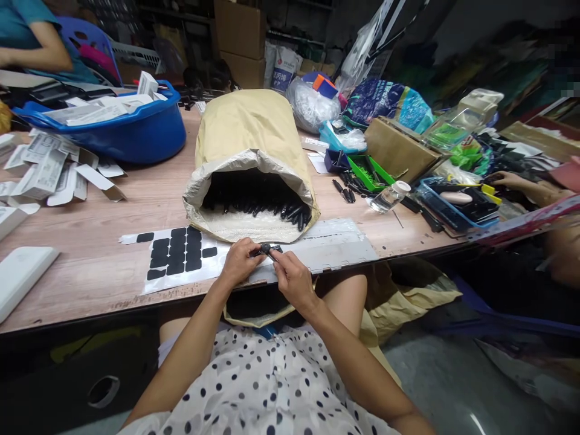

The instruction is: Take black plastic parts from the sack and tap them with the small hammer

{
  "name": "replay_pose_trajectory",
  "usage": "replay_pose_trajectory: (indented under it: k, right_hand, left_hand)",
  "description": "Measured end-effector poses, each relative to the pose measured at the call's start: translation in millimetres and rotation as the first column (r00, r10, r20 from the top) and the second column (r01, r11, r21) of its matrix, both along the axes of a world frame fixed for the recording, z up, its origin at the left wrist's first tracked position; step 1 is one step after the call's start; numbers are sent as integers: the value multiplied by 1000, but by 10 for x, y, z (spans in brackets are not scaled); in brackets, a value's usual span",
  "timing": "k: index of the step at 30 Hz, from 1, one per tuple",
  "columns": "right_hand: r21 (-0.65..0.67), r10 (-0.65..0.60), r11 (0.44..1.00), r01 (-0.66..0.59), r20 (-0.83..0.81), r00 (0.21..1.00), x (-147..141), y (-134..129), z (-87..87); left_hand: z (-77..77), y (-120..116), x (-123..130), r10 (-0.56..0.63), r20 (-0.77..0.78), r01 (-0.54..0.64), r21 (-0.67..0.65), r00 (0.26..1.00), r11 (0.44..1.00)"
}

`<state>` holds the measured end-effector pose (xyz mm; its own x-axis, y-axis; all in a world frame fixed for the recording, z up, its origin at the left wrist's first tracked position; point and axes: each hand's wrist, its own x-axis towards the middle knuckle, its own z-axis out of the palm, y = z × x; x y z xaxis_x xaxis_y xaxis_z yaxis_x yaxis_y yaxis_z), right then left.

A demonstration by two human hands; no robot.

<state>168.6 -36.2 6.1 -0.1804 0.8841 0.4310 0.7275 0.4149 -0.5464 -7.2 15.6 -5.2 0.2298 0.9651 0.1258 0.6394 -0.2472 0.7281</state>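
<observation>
Both of my hands meet at the table's front edge, just below the mouth of a tan paper sack (254,121). My left hand (241,261) is closed on a small black part (266,248) with a rounded end; its exact kind I cannot make out. The fingers of my right hand (292,277) pinch the same part from the other side. Inside the sack lie many slim black pieces (296,212). Left of my hands, a sheet of black rounded stickers (177,251) lies flat, and a grey board (335,244) lies to the right.
A blue basin (149,130) of white boxes stands back left, with loose boxes (48,166) beside it. At right are a green tray (369,172), a clear jar (389,196) and a blue tray (457,208). Another person's hand (512,181) reaches in at far right; another person sits back left.
</observation>
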Motion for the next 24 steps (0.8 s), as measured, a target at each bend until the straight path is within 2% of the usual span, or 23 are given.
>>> replay_pose_trajectory:
  k: [5, 12, 16, 18, 20, 22, 24]
  right_hand:
    - [48, -60, 997, 62, -53, 997, 52, 29, 34]
    - [33, -91, 995, 91, -2, 996, 87, 18, -17]
    - [120, -218, 968, 222, -52, 975, 320, 170, 37]
    - [147, -346, 926, 348, -40, 937, 537, 314, 73]
    - [137, -498, 859, 493, -1, 867, 782, 483, 87]
    - [71, -627, 779, 624, 69, 776, 1004, 652, 72]
    - [-28, -700, 701, 713, 171, 694, 1163, 798, 35]
  left_hand:
    - [-34, 11, -9, -6, 15, 6, 9, 1000, 1000]
    - [-44, 8, -7, 5, 27, -6, 29, 1000, 1000]
    - [-46, -4, -5, 10, 11, -11, 43, 1000, 999]
    - [-47, -5, -2, 13, -6, -12, 54, 1000, 998]
    - [-43, -5, 3, 14, -24, -13, 66, 1000, 998]
    - [-35, -6, 5, 7, -38, -5, 69, 999, 998]
    - [-23, -7, 3, -7, -44, 9, 63, 999, 998]
